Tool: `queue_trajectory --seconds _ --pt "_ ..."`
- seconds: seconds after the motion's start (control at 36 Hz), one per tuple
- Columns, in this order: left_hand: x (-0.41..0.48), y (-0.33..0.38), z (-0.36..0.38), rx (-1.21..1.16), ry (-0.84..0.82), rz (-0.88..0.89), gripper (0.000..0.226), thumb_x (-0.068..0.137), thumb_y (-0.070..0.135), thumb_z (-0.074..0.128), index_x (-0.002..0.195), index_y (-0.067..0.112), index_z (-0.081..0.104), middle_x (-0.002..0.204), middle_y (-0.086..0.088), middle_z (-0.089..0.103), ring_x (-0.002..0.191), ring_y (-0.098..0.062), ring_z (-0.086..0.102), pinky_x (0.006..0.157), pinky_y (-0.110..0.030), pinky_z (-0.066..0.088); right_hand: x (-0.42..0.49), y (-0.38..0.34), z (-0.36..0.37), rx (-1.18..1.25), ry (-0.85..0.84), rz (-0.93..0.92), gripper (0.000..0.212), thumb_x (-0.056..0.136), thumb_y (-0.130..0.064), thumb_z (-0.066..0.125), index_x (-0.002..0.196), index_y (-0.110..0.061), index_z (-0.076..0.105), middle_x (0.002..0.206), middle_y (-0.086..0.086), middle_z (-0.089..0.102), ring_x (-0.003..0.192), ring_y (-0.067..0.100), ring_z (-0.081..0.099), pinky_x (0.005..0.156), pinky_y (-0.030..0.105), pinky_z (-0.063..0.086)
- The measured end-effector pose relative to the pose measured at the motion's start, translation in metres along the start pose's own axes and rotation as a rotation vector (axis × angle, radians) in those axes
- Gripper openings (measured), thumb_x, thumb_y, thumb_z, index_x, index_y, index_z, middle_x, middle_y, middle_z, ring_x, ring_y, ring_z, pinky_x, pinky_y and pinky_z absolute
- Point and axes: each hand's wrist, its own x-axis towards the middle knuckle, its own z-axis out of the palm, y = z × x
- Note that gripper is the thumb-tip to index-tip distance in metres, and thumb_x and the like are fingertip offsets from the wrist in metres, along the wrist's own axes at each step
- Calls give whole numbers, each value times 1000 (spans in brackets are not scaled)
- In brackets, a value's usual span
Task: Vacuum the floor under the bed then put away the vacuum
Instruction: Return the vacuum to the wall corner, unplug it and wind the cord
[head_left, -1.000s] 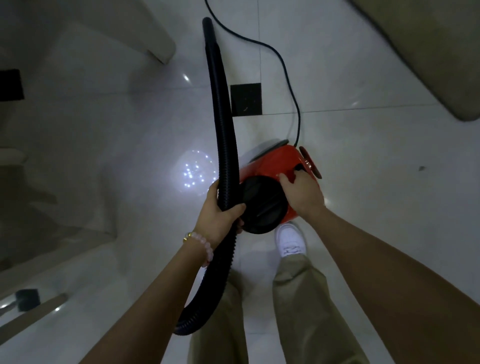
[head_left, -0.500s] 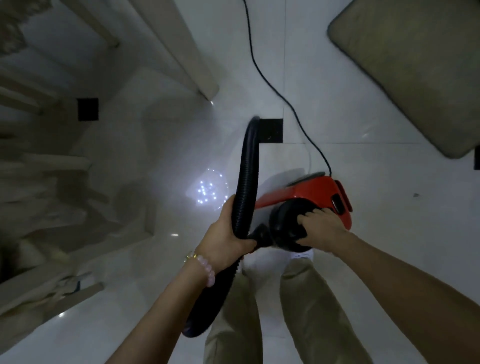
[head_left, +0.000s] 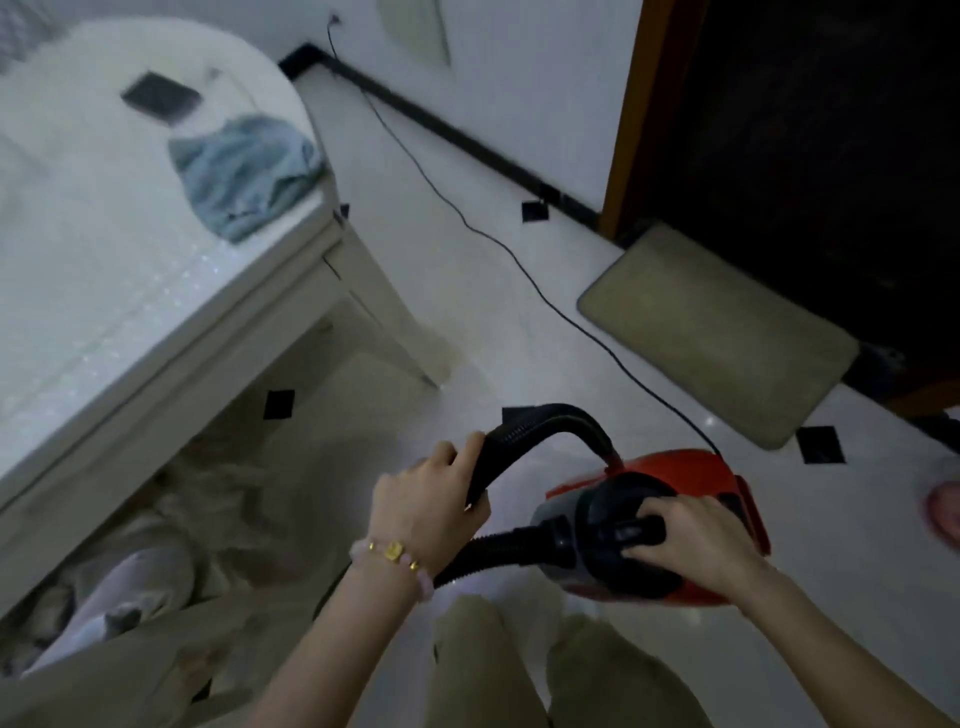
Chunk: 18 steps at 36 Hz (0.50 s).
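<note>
Vacuum carried beside bed; view has swung up since 0.5 s ago.
Right hand (head_left: 696, 545) grips red vacuum (head_left: 675, 473) by its handle; left hand (head_left: 431, 499) wraps black hose (head_left: 540, 421), now bent over. Bed (head_left: 130, 291), mat (head_left: 717, 332) now visible.

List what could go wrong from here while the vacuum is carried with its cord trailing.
1. The power cord trails across the floor toward the wall; it could snag or trip the feet.
2. The hose loops between the left hand and the red vacuum; it may catch the bed frame.
</note>
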Motion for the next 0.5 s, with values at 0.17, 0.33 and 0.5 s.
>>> queue_trajectory --seconds 0.17,0.33,0.5 --pt "5 -3 -53 -25 236 -19 43 73 41 59 115 31 52 80 7 66 51 -26 64 40 -20 27 -23 6 -53 113 98 41 37 72 -59 64 97 -33 68 92 -11 72 87 10 65 68 27 45" --pt "50 -15 -97 -149 314 -66 43 83 54 49 122 36 45 105 9 63 84 -29 67 62 -37 52 1 11 -97 221 114 169 43 68 -63 68 103 -38 65 98 -12 73 94 11 66 75 27 50" --pt "129 -35 -130 -146 347 -105 49 84 63 44 125 38 43 114 13 61 96 -25 66 67 -34 49 62 5 -144 290 181 221 32 62 -64 69 84 -41 65 83 -17 71 84 6 67 75 27 52"
